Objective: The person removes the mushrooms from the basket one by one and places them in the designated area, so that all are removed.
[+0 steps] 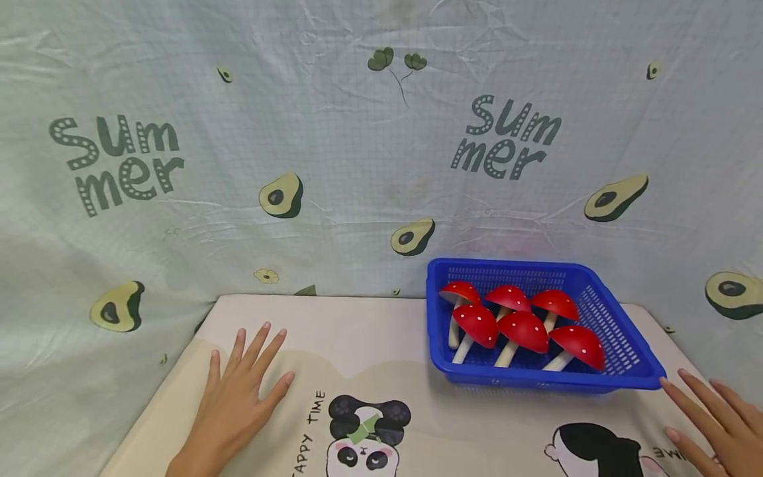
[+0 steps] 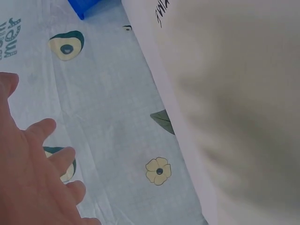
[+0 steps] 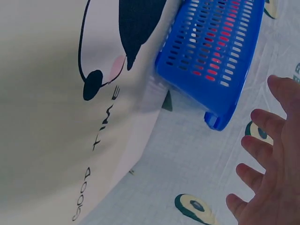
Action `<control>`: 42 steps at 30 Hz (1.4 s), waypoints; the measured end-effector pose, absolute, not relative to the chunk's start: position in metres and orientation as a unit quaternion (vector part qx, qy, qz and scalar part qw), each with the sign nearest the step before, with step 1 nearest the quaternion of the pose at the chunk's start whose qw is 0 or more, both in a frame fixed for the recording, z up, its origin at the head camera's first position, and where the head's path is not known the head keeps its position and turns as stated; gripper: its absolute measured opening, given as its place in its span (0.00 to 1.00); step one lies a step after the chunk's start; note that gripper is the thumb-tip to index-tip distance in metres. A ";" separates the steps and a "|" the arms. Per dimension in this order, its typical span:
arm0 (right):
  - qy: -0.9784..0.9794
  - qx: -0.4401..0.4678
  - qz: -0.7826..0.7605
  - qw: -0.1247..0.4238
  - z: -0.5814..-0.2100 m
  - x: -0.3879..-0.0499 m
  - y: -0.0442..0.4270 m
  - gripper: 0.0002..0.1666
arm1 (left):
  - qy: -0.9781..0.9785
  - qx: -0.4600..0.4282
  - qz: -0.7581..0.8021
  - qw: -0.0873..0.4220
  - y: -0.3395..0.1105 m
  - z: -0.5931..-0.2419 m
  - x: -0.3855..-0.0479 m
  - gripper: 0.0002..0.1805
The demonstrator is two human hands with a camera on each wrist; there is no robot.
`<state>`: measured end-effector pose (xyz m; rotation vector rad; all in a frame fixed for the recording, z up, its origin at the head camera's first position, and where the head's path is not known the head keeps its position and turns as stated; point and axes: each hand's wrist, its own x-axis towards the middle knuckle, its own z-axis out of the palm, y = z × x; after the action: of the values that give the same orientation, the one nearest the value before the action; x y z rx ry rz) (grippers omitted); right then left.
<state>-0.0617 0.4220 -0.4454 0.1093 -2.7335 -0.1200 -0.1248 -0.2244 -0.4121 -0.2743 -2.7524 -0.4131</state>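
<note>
Several red-capped toy mushrooms [image 1: 522, 331] with white dots and pale stems lie in two rows inside a blue plastic basket [image 1: 438, 361] at the table's right. The left hand [image 1: 235, 404] hovers or rests over the left part of the table with its fingers spread, holding nothing; whether it touches the surface cannot be told. At the right edge, the right hand [image 1: 724, 424] has its fingers extended beside the basket's front right corner and holds nothing. In the right wrist view the basket [image 3: 206, 89] appears apart from the spread fingers of the right hand [image 3: 276, 159].
The pale table [image 1: 286, 318] carries a printed panda [image 1: 363, 457] and a black-haired cartoon figure [image 1: 587, 450]. Behind it hangs a light cloth [image 1: 334, 132] printed with avocados and lettering, which also runs along both sides. The basket's back edge stands close to that cloth.
</note>
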 end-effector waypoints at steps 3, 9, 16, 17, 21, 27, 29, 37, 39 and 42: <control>-0.978 0.045 -0.032 0.202 -0.442 -0.066 0.419 0.60 | -0.969 -0.100 -0.150 0.172 -0.221 -0.414 -0.125 0.37; -0.976 0.059 0.001 0.207 -0.436 -0.071 0.415 0.50 | -0.965 -0.111 -0.165 0.168 -0.218 -0.416 -0.124 0.36; -0.972 0.094 0.057 0.207 -0.420 -0.086 0.416 0.39 | -0.956 -0.137 -0.184 0.185 -0.212 -0.416 -0.126 0.35; -0.971 0.097 0.069 0.205 -0.417 -0.089 0.416 0.37 | -0.955 -0.138 -0.187 0.182 -0.211 -0.416 -0.127 0.35; -0.973 0.086 0.117 0.178 -0.407 -0.098 0.417 0.32 | -0.953 -0.144 -0.198 0.176 -0.207 -0.415 -0.128 0.35; -0.985 0.039 0.137 0.097 -0.397 -0.113 0.425 0.35 | -0.949 -0.162 -0.211 0.169 -0.200 -0.413 -0.132 0.34; -0.988 0.030 0.133 0.074 -0.395 -0.118 0.427 0.35 | -0.947 -0.170 -0.214 0.170 -0.198 -0.413 -0.133 0.34; -0.991 0.025 0.126 0.035 -0.389 -0.136 0.435 0.30 | -0.936 -0.210 -0.212 0.189 -0.189 -0.412 -0.138 0.34; -0.991 0.026 0.130 0.033 -0.391 -0.141 0.438 0.29 | -0.931 -0.219 -0.215 0.195 -0.186 -0.412 -0.139 0.34; -0.989 0.027 0.142 0.034 -0.395 -0.147 0.443 0.27 | -0.926 -0.231 -0.220 0.199 -0.183 -0.409 -0.141 0.33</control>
<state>-0.1474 0.4429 -0.3945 0.0831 -3.0423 0.4356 -0.1405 -0.1832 -0.4095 -0.6470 -2.5904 -0.6162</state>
